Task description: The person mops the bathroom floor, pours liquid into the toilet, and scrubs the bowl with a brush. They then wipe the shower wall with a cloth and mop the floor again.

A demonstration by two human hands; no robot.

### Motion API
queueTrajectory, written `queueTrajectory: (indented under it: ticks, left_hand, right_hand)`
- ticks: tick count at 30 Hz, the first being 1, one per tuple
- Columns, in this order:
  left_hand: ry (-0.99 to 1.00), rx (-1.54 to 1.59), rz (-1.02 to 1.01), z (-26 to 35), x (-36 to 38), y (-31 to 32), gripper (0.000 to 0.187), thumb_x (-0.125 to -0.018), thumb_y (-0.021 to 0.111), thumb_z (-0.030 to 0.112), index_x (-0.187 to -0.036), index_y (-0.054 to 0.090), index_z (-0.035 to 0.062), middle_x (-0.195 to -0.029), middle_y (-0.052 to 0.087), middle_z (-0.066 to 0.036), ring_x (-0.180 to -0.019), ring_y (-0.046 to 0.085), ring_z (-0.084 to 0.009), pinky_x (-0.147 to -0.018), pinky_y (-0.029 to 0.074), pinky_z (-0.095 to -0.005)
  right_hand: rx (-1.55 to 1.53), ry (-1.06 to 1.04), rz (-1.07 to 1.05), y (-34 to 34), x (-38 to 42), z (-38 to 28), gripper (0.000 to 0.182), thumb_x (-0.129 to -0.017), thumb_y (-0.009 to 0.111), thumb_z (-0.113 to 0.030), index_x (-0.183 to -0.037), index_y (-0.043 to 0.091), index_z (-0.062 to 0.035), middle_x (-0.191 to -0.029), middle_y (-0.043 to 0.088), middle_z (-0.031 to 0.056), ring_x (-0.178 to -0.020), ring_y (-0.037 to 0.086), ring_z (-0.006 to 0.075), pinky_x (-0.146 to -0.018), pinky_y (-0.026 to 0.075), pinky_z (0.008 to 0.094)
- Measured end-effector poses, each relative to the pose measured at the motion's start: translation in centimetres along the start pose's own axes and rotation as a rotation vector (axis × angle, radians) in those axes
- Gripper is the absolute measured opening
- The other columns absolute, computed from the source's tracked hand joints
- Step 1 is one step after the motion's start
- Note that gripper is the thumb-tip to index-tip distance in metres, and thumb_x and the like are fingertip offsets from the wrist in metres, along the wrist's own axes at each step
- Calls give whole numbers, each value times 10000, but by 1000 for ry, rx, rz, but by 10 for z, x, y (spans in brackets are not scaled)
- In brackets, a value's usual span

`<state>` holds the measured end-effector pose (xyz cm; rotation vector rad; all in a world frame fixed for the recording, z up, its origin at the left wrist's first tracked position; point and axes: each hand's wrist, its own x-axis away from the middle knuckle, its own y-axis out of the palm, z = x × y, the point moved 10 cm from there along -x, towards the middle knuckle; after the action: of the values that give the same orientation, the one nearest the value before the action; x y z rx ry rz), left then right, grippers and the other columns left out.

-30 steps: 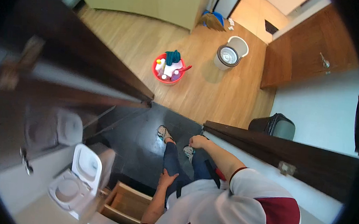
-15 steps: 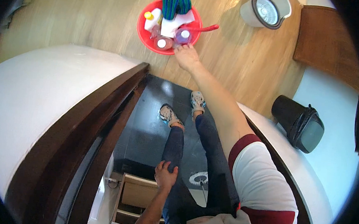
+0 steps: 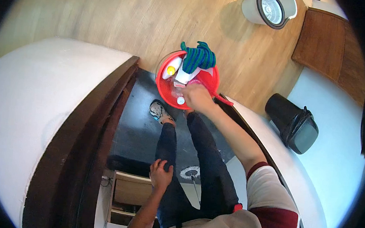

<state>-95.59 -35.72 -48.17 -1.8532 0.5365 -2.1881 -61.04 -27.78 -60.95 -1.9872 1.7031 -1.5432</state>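
My right hand (image 3: 197, 97) reaches into a red basin (image 3: 161, 87) at the doorway, among the bottles. Its fingertips are blurred and partly hidden, so its grip does not show. Inside the basin are a white bottle with a yellow cap (image 3: 171, 69), a clear bottle with a white cap (image 3: 180, 100) and white material (image 3: 185, 76). A blue-green striped cloth (image 3: 199, 58) hangs over the far rim. A red handle (image 3: 223, 99) sticks out beside my right wrist. My left hand (image 3: 160, 175) rests on my leg near the knee, fingers apart, holding nothing.
A mop bucket (image 3: 251, 10) with a white strainer stands on the wood floor at the upper right. Beside the right wall is a black bin (image 3: 283, 112). A round mop head (image 3: 190, 172) lies between my legs, near a wooden drawer unit (image 3: 131, 192).
The red basin with its contents has come closer to my feet and now hides one shoe. My right hand has moved from its near rim to inside it. The purple bottle is now mostly hidden.
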Motion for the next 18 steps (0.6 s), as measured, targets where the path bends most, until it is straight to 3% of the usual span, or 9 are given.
queueTrajectory:
  ticks: [2,4,5,6,9,10,13,15,18]
  left_hand:
    - [20,-2,13,-2,-2,0,393,-809,730,363,-1137,692,150,-1322,562,-81,-1278,476,-325,-1011,443,-502]
    - [29,0,22,-5,-3,-1,386,-810,729,359,-1130,691,148,-1317,565,-78,-1276,477,-323,-1011,442,-502]
    - [29,-2,28,-8,-2,-1,382,-810,729,357,-1127,691,147,-1315,567,-77,-1275,478,-322,-1012,442,-502]
    - [43,-1,40,-10,-1,-1,381,-811,729,356,-1125,690,146,-1313,568,-76,-1273,479,-322,-1012,441,-502]
    - [71,-3,59,-14,0,0,375,-810,730,351,-1122,689,145,-1308,569,-74,-1273,480,-319,-1014,439,-498]
    - [66,-2,52,-14,-1,1,373,-810,732,347,-1120,690,146,-1308,569,-76,-1275,478,-317,-1015,438,-495]
    - [69,24,31,-5,0,1,355,-812,738,323,-1111,691,137,-1311,569,-79,-1257,500,-312,-1017,434,-485]
    - [106,104,75,3,-1,-7,338,-817,741,295,-1104,691,125,-1314,567,-89,-1233,523,-316,-1005,440,-477]
    - [268,344,208,15,-14,-21,350,-828,755,213,-1139,662,82,-1308,567,-126,-1173,575,-327,-933,485,-448]
  right_hand:
    - [-39,172,-1,-5,-23,27,210,-794,604,-152,-961,687,-55,-1019,673,164,-1031,649,360,-851,537,465]
    - [68,340,53,28,-47,81,337,-839,559,-151,-1143,626,-20,-1137,640,190,-1031,645,374,-862,538,474]
    - [97,382,40,26,-55,87,453,-856,528,-154,-1272,535,26,-1262,584,201,-1160,591,380,-974,493,475]
    - [182,316,190,43,-68,104,518,-837,597,-208,-1321,535,-35,-1300,569,194,-1233,536,381,-1036,443,482]
    - [-38,364,-35,72,-84,120,570,-792,684,-260,-1332,563,-119,-1312,569,189,-1235,525,382,-1052,427,475]
    - [-97,444,34,70,-78,131,497,-738,756,-299,-1208,636,-195,-1338,535,200,-1260,490,398,-1026,442,482]
    - [-31,386,56,67,-47,105,356,-732,772,-282,-1054,657,-184,-1366,488,219,-1290,446,423,-1004,446,516]
    - [-71,287,210,38,-10,61,264,-724,783,-184,-949,647,-159,-1371,463,229,-1311,417,448,-981,436,575]
    - [-99,241,509,-11,50,11,309,-702,724,-82,-1004,673,-124,-1394,440,277,-1314,408,492,-1046,366,591]
